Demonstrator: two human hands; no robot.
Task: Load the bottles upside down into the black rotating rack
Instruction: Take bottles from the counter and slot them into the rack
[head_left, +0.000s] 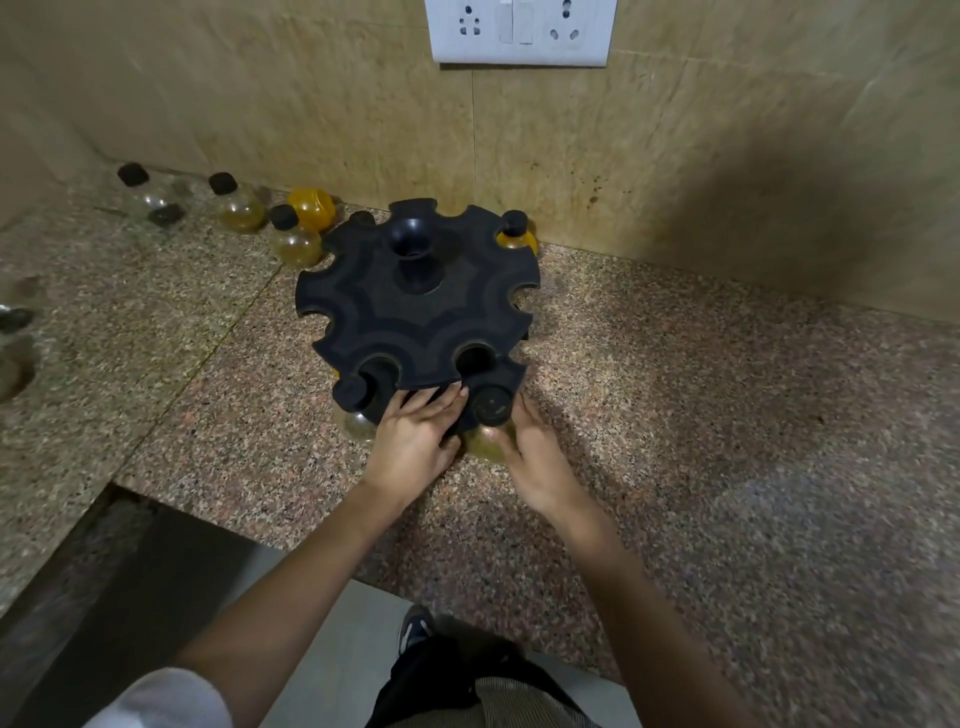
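Note:
The black rotating rack (415, 322) stands on the granite counter near the wall, with open notches round its top tier. My left hand (415, 441) lies with straight fingers on the rack's lower tier at the front. My right hand (535, 457) grips a yellowish bottle (492, 410) at the front right notch of that tier; its black cap faces up toward me. Another pale bottle (358, 423) sits at the front left notch. An orange bottle (517, 236) with a black cap is at the rack's back right.
Several loose bottles stand along the tiled wall to the left: a clear bottle (150, 200), a yellowish one (239, 208), another (293, 239) and an orange one (311, 208). A wall socket (522, 31) is above. The counter edge (171, 506) drops off near me.

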